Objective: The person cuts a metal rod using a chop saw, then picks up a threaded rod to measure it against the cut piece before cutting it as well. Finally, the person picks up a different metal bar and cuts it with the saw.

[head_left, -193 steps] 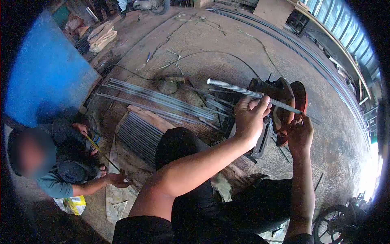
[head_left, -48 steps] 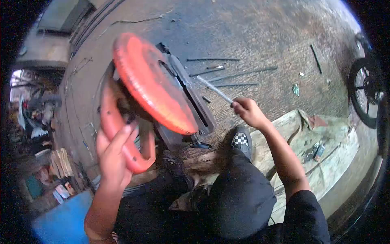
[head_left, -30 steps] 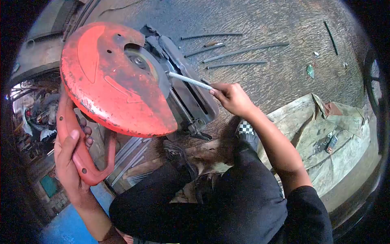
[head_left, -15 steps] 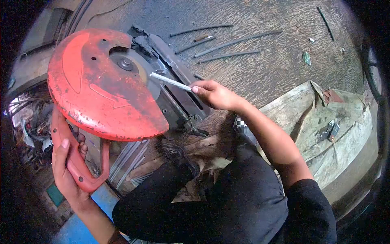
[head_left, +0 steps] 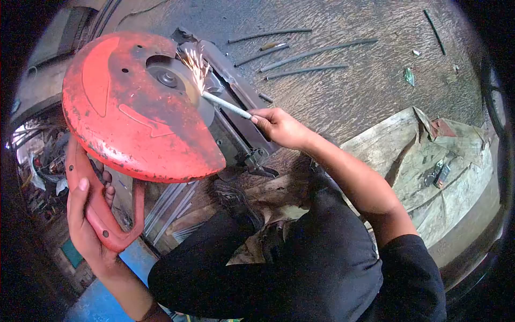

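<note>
Saw handle (head_left: 102,214) gripped by left hand (head_left: 86,220); threaded rod (head_left: 225,105) pinched by right hand (head_left: 279,127), tip held against blade (head_left: 185,83), sparks thrown.

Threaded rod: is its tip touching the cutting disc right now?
Touching. The head view shows the threaded rod tip meeting the cutting disc, with sparks flying from that spot.

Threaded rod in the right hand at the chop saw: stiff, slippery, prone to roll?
Probably stiff: the threaded rod juts straight from the right hand to the cutting disc with no sag. Threads likely make it less slippery. Round, so it may roll if laid down; sparks suggest its tip is hot.
</note>
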